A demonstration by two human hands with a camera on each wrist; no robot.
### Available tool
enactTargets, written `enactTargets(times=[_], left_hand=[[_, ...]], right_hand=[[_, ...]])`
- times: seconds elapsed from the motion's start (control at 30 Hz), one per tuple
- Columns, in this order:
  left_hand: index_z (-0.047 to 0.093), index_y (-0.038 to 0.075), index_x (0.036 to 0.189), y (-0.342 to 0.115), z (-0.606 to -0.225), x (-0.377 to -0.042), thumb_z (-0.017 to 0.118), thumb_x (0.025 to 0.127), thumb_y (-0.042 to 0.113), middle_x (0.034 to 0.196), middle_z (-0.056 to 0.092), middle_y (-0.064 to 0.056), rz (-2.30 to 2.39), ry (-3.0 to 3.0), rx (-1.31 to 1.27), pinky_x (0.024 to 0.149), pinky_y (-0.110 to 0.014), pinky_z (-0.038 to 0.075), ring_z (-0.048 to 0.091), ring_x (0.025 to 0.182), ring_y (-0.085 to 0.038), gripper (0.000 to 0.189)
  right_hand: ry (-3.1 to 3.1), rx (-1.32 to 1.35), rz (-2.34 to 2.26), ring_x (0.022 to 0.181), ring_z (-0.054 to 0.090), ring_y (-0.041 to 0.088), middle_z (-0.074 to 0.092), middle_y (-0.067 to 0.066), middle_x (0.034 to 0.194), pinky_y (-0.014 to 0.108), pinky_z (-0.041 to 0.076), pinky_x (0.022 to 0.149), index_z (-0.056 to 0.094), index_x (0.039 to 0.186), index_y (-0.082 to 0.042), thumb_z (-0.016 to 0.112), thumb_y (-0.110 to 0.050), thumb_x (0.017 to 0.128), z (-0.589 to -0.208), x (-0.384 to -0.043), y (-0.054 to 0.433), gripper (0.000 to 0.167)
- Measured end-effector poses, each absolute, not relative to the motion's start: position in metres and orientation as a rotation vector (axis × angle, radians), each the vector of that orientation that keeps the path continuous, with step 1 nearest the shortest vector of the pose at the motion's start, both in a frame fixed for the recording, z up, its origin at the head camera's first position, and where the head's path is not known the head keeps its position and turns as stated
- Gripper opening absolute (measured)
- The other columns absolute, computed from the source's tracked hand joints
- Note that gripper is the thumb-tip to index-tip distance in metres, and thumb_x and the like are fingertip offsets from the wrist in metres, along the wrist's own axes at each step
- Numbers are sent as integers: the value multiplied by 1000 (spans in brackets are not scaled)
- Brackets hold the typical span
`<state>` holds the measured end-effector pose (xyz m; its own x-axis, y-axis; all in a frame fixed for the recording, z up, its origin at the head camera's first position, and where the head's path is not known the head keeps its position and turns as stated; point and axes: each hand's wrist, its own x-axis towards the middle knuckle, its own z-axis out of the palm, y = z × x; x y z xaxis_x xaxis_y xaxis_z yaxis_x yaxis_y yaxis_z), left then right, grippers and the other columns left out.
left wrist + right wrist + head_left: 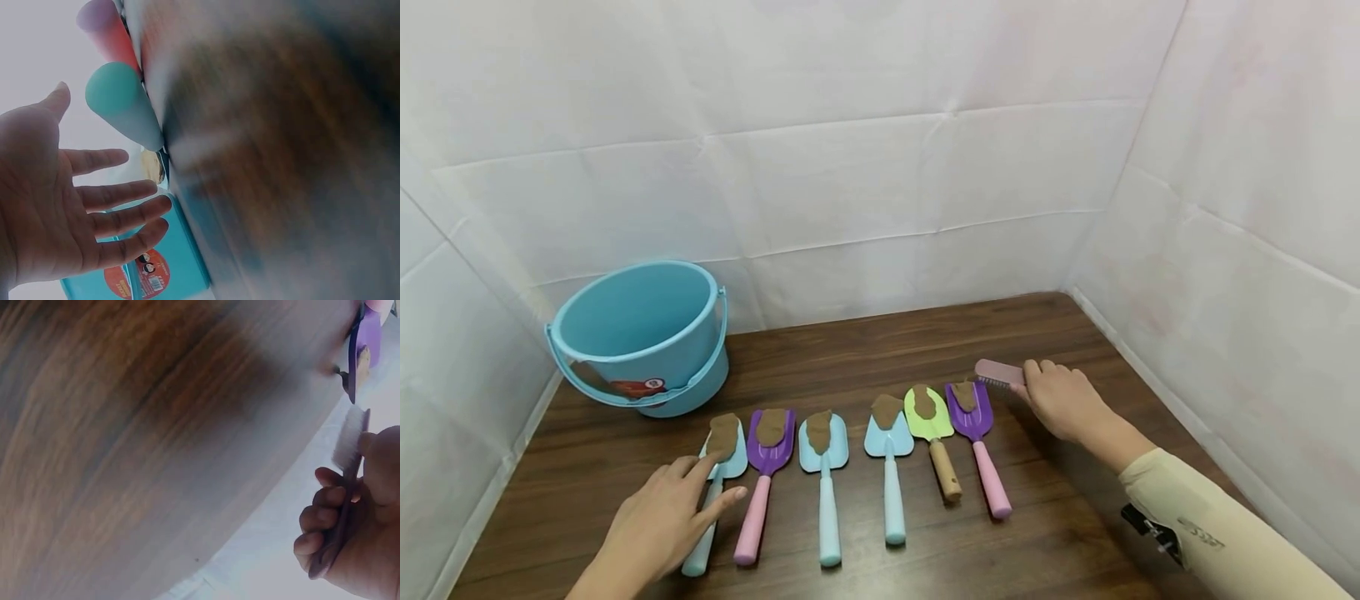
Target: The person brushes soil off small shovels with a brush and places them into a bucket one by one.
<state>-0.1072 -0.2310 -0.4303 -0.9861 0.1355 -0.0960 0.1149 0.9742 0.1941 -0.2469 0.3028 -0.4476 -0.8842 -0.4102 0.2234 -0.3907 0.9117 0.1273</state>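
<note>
My right hand (1060,398) grips a pink brush (997,372) by its handle. Its bristles (349,439) are pale in the right wrist view, and its head lies close to the tip of the rightmost purple shovel (976,425). A brown clump (964,395) sits on that blade. At the left, my left hand (658,517) reaches over the leftmost light-blue shovel (739,457), fingers spread and holding nothing. The fingertips are near this blade's brown clump (722,433); whether they touch it I cannot tell.
Between the hands lie a purple shovel (762,500), two light-blue shovels (827,508) (892,492) and a green shovel (936,432), each bearing a brown clump. A blue bucket (700,350) stands at the back left of the wooden table (850,342). White sheeting (880,183) encloses it.
</note>
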Motion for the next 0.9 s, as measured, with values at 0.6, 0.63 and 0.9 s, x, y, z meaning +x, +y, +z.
enactTargets(times=[0.6,0.63,0.9], left_hand=[[50,9,147,-236,-433,-100,43,95,74,127,59,-22,224,3005,86,75,-62,53,57,118,-42,83],[49,9,147,-234,-434,-102,42,95,75,127,59,-22,221,3012,90,75,-62,53,56,118,-43,84],[51,3,144,-220,-437,-118,44,96,72,128,56,-27,202,3093,126,79,-61,54,55,117,-45,84]], right_hand=[[-2269,1113,-280,60,46,25,47,7,73,35,39,54,53,90,-4,13,-51,110,-402,-207,225,65],[-2251,1126,-278,60,45,24,47,7,73,35,39,54,54,90,-4,14,-51,110,-400,-205,222,64],[-2108,1171,-285,54,33,18,34,1,63,30,31,50,45,74,-10,28,-56,107,-391,-199,200,59]])
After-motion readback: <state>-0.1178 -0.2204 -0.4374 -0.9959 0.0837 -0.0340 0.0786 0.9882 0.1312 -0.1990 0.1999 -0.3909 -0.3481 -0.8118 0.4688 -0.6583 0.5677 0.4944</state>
